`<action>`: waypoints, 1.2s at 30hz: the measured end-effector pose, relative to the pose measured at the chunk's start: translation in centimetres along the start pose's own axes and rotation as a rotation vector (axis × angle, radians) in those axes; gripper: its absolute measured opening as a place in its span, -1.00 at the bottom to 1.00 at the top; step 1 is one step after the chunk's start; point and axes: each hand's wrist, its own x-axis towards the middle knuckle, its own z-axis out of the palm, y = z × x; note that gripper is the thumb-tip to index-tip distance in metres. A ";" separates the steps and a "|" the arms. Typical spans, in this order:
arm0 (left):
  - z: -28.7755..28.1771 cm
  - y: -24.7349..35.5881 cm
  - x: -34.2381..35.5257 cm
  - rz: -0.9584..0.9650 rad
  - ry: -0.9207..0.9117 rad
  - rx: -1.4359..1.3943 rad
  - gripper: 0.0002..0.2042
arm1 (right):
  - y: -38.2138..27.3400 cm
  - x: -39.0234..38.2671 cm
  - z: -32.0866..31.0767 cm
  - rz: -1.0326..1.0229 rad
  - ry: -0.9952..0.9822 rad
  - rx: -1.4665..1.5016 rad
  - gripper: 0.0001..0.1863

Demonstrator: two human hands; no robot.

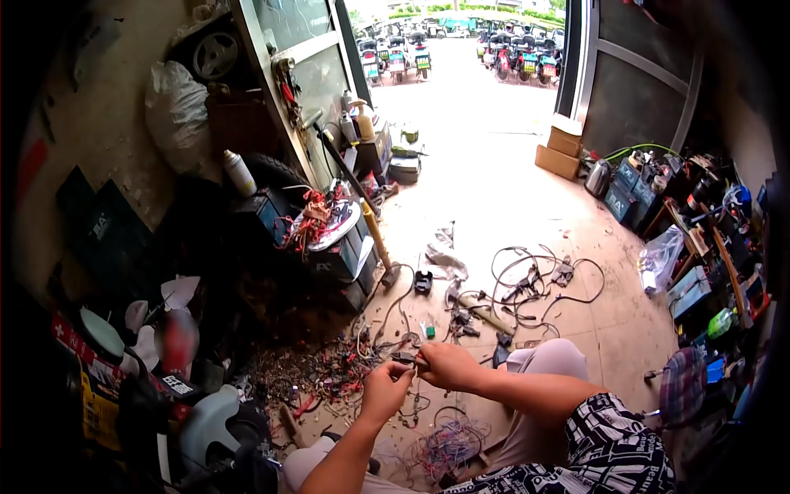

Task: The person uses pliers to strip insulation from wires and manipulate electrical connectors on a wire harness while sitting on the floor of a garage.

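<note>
Over the littered floor my two hands meet, fingertips almost touching. Closed in a pinch, my left hand (387,393) is just below and left of the other. My right hand (447,365) is closed too, with its fingers curled around a short black cable end (403,357) that sticks out to the left. What lies between the left fingertips is too small to make out. Under my forearms lies a tangle of thin coloured wires (448,445). Beyond my hands are a small green block (428,331) and a black plastic part (423,282).
Loops of black cable (527,284) lie ahead right, next to a pale tube (485,314). Small scraps (304,375) cover the floor at left. Batteries (341,259) carrying red wires stand behind them. Cardboard boxes (559,156) sit by the doorway. Cluttered shelves (724,239) line the right.
</note>
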 end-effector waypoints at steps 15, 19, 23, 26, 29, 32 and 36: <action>-0.4 2.5 0.8 0.005 0.122 -0.222 -0.87 | 2.8 2.1 -3.5 0.263 0.364 0.125 -0.68; -1.0 2.3 2.0 0.097 0.179 -0.327 -0.90 | 1.6 2.5 -3.1 0.161 0.289 0.329 -0.73; -1.3 2.0 2.5 0.090 0.209 -0.469 -0.90 | 0.0 3.3 -2.5 0.187 0.160 0.610 -0.73; -0.4 2.3 3.3 0.041 0.162 -0.531 -0.88 | 0.1 3.3 -3.2 0.310 0.096 0.963 -0.78; -0.6 2.7 3.6 0.064 0.104 -0.582 -0.88 | -1.3 3.5 -3.3 0.316 0.092 1.061 -0.78; -0.9 2.7 3.1 0.039 0.119 -0.592 -0.86 | -2.0 3.5 -2.9 0.341 0.063 1.078 -0.79; -0.6 2.9 3.1 0.019 0.136 -0.585 -0.86 | -1.8 3.8 -2.7 0.298 0.073 1.110 -0.79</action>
